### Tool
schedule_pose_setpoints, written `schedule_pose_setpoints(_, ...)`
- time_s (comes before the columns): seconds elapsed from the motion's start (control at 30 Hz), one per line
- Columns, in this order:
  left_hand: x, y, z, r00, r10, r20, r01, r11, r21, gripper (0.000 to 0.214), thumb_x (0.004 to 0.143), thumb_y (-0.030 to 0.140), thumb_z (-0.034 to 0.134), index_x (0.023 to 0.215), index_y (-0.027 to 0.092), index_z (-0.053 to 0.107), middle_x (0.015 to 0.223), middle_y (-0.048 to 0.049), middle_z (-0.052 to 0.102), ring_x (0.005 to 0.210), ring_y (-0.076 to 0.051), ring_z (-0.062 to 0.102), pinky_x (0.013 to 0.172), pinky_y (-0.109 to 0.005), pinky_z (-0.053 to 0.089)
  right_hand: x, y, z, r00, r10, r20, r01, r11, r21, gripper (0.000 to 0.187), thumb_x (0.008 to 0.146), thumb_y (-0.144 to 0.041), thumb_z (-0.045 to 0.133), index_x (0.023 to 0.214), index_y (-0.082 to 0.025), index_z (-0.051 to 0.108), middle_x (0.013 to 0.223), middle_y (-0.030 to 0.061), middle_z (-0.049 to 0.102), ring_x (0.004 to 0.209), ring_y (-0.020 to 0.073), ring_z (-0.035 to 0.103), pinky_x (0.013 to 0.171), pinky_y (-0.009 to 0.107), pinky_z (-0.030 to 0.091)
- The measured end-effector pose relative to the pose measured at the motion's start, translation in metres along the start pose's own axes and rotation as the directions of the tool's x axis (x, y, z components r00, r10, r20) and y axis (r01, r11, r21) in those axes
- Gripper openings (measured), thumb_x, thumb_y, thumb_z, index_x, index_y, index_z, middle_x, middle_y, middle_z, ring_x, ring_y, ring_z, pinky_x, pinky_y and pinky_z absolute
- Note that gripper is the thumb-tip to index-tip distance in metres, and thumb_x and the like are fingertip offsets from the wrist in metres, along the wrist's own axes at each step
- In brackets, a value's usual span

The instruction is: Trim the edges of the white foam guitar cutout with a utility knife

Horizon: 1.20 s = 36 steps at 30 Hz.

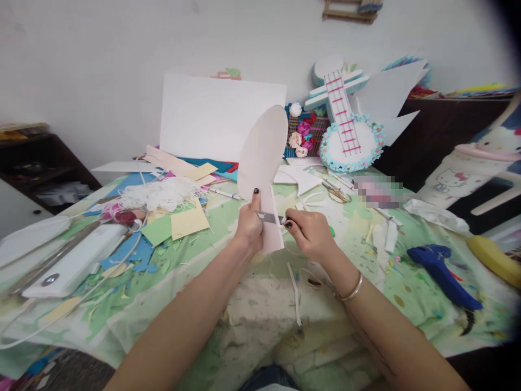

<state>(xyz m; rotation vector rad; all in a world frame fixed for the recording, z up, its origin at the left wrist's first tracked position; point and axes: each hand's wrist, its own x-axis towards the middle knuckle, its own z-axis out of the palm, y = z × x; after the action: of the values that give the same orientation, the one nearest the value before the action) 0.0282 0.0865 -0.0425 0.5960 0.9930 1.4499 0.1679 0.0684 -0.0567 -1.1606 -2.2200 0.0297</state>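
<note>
My left hand (250,225) grips the narrow lower part of a white board cutout (262,149), which has a rounded paddle shape and stands upright over the table. Its thumb lies flat along the board's face. In my right hand (311,231) is a cutter knife, its grey blade (269,218) lying across the cutout's narrow part, close to the left fingers. Most of the knife's handle is hidden inside my right fist. A thin white offcut strip (294,293) lies on the tablecloth below.
On the green-stained tablecloth (171,293) lie a white power strip-like box (75,266), tangled white string (158,194), coloured paper (189,220), scissors (337,193) and a blue glue gun (445,274). Behind stand a white board (220,117) and a model string instrument (352,142). A decorated cup (453,176) is at right.
</note>
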Motion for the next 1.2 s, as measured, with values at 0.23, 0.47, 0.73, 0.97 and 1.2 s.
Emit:
schedule_pose_setpoints(0.23,0.003,-0.002,0.000,1.000,-0.030,-0.004,0.030,1.000,0.005,0.036,0.082,0.046,0.054,0.064,0.016,0.051,0.050,0.0028,0.049,0.040,-0.008,0.044,0.041,-0.021,0.034,0.002,0.005,0.000,0.999,0.039,-0.002,-0.039,0.999,-0.016,0.039,0.093,-0.047,0.026,0.069,-0.021,0.041,0.057,0.0004,0.047,0.054,0.0144,0.044,0.055,0.027,0.019)
schedule_pose_setpoints(0.47,0.000,-0.001,0.002,0.998,-0.043,-0.044,0.045,0.998,0.041,0.040,0.083,0.047,0.053,0.058,0.017,0.044,0.043,0.0043,0.043,0.037,-0.008,0.039,0.041,-0.021,0.033,0.003,0.008,-0.001,0.997,0.079,-0.002,-0.079,0.996,-0.052,0.041,0.092,-0.049,0.025,0.066,-0.021,0.039,0.056,0.0004,0.047,0.053,0.0140,0.041,0.055,0.027,0.019)
schedule_pose_setpoints(0.73,0.000,-0.001,0.001,0.999,-0.023,-0.030,0.024,0.999,0.035,0.041,0.080,0.049,0.057,0.058,0.016,0.046,0.045,0.0047,0.042,0.040,-0.007,0.038,0.042,-0.020,0.033,0.004,0.011,-0.002,0.996,0.093,0.004,-0.093,0.993,-0.076,0.041,0.092,-0.049,0.025,0.065,-0.021,0.040,0.056,0.0008,0.047,0.053,0.0144,0.042,0.055,0.028,0.019)
schedule_pose_setpoints(0.97,0.003,-0.006,-0.001,1.000,0.017,-0.021,-0.016,0.998,0.064,0.046,0.079,0.055,0.055,0.057,0.017,0.043,0.043,0.0048,0.040,0.039,-0.007,0.037,0.041,-0.020,0.031,0.004,0.012,0.002,0.998,0.067,-0.012,-0.067,0.997,-0.039,0.041,0.093,-0.048,0.025,0.067,-0.021,0.042,0.057,0.0003,0.047,0.054,0.0140,0.042,0.055,0.027,0.020)
schedule_pose_setpoints(1.2,0.001,-0.014,0.001,0.998,0.060,0.034,-0.060,0.998,0.015,0.041,0.076,0.049,0.063,0.059,0.016,0.046,0.046,0.0055,0.041,0.042,-0.006,0.038,0.042,-0.018,0.032,0.002,0.006,0.003,0.999,0.024,-0.024,-0.024,1.000,0.004,0.037,0.093,-0.044,0.026,0.073,-0.020,0.046,0.060,0.0009,0.050,0.056,0.0151,0.046,0.056,0.027,0.024)
